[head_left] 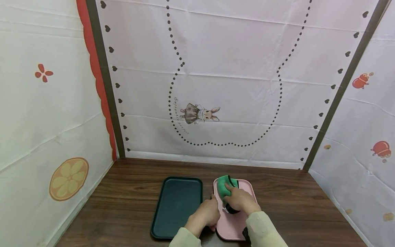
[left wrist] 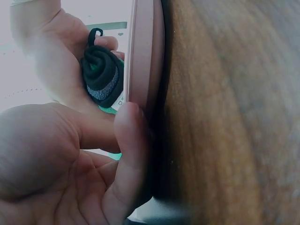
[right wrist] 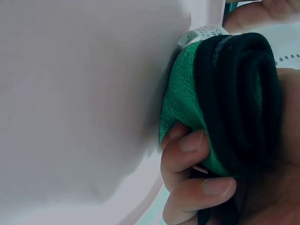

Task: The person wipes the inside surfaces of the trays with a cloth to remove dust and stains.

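My right hand grips a green cloth with black edging over the pink tray. In the right wrist view the rolled-up cloth sits close to the tray's surface, fingers curled against its green side, a white label poking out. The left wrist view shows its black end with a hanging loop and a grey band. At the tray's left side my left hand holds the rim, one fingertip lying against the outer wall.
A dark green tray lies just left of the pink one on the brown wooden table. Printed white cloth walls stand behind and at both sides. Some black material shows beside the right sleeve.
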`<state>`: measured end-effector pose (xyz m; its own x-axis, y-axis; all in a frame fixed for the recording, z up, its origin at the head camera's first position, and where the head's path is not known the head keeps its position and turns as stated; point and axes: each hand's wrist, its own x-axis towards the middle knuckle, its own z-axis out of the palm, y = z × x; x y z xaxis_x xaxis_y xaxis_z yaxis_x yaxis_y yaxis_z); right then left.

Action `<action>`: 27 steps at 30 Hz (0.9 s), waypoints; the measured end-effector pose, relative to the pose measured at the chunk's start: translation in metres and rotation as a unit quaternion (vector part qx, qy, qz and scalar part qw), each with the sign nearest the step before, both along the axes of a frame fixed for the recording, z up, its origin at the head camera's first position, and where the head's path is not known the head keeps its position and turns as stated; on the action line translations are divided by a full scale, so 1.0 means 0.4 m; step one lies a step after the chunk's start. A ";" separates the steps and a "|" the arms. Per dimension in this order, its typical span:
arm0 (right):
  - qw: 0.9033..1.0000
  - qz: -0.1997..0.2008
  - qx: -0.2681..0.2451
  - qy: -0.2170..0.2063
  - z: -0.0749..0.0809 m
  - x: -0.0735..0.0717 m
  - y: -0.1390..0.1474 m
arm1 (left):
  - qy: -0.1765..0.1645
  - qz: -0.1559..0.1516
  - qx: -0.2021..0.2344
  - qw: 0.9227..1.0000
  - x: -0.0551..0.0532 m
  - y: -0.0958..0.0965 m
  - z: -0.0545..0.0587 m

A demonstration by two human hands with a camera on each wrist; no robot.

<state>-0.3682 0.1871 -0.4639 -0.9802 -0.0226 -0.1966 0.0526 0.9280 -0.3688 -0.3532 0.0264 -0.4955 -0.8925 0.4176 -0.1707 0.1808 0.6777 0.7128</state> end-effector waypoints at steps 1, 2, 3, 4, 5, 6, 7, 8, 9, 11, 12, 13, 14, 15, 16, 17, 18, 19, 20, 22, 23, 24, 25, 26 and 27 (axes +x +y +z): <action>1.000 0.001 0.000 0.001 0.000 0.000 0.002 | -0.001 0.001 0.001 1.000 0.000 0.001 0.000; 1.000 0.002 -0.001 0.002 0.000 0.000 0.004 | -0.001 0.002 0.002 1.000 -0.001 0.002 -0.002; 1.000 0.003 -0.001 0.004 -0.001 0.000 0.006 | -0.002 0.003 0.003 1.000 -0.001 0.003 -0.002; 1.000 0.004 -0.001 0.005 -0.001 0.000 0.008 | -0.002 0.005 0.005 1.000 -0.001 0.004 -0.002; 1.000 0.005 0.000 0.007 -0.001 0.000 0.010 | -0.004 0.006 0.006 1.000 -0.001 0.005 -0.003; 1.000 0.006 0.002 0.008 -0.002 0.000 0.012 | -0.005 0.007 0.007 1.000 -0.001 0.006 -0.003; 1.000 0.005 0.004 0.007 -0.002 0.001 0.014 | -0.005 0.008 0.007 1.000 -0.001 0.007 -0.004; 1.000 0.003 0.006 0.007 -0.001 0.001 0.017 | -0.006 0.009 0.008 1.000 -0.002 0.007 -0.004; 1.000 0.002 0.009 0.006 -0.001 0.001 0.018 | -0.007 0.010 0.007 1.000 -0.001 0.007 -0.004; 1.000 -0.004 0.014 0.003 0.000 0.001 0.023 | -0.008 0.011 0.008 1.000 -0.001 0.007 -0.003; 1.000 -0.009 0.015 0.000 0.000 0.001 0.025 | -0.009 0.012 0.008 1.000 0.000 0.007 -0.002; 1.000 -0.012 0.015 -0.003 0.001 0.002 0.027 | -0.009 0.012 0.008 1.000 0.000 0.007 -0.002; 1.000 -0.015 0.015 -0.005 0.002 0.002 0.029 | -0.010 0.013 0.008 1.000 0.001 0.007 -0.001; 1.000 -0.018 0.014 -0.007 0.002 0.002 0.030 | -0.011 0.014 0.008 1.000 0.001 0.007 0.000; 1.000 -0.021 0.013 -0.009 0.002 0.001 0.032 | -0.012 0.014 0.008 1.000 0.001 0.007 0.000; 1.000 -0.022 0.012 -0.009 0.002 0.001 0.034 | -0.014 0.014 0.008 1.000 0.001 0.007 0.001; 1.000 -0.023 0.012 -0.009 0.002 0.001 0.036 | -0.015 0.014 0.008 1.000 0.001 0.007 0.001; 1.000 -0.023 0.012 -0.009 0.003 0.001 0.038 | -0.016 0.014 0.007 1.000 0.001 0.007 0.002; 1.000 -0.023 0.013 -0.009 0.002 0.001 0.040 | -0.017 0.014 0.006 1.000 0.001 0.007 0.003; 1.000 -0.023 0.014 -0.008 0.002 0.001 0.045 | -0.018 0.013 0.003 1.000 0.001 0.007 0.003; 1.000 -0.023 0.015 -0.008 0.001 0.001 0.047 | -0.019 0.013 0.003 1.000 0.001 0.007 0.003; 1.000 -0.024 0.015 -0.008 0.000 0.001 0.050 | -0.020 0.013 0.003 1.000 0.001 0.007 0.003; 1.000 -0.026 0.014 -0.008 -0.001 0.001 0.053 | -0.020 0.013 0.003 1.000 0.001 0.007 0.003; 1.000 -0.026 0.015 -0.008 -0.002 0.001 0.056 | -0.021 0.014 0.004 1.000 0.001 0.007 0.003; 0.999 -0.028 0.014 -0.008 -0.002 0.001 0.058 | -0.022 0.014 0.004 1.000 0.001 0.007 0.003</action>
<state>-0.3679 0.2105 -0.4646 -0.9766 0.0372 -0.2116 0.1096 0.9335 -0.3414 -0.3528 0.0293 -0.4943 -0.8956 0.3940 -0.2065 0.1300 0.6757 0.7257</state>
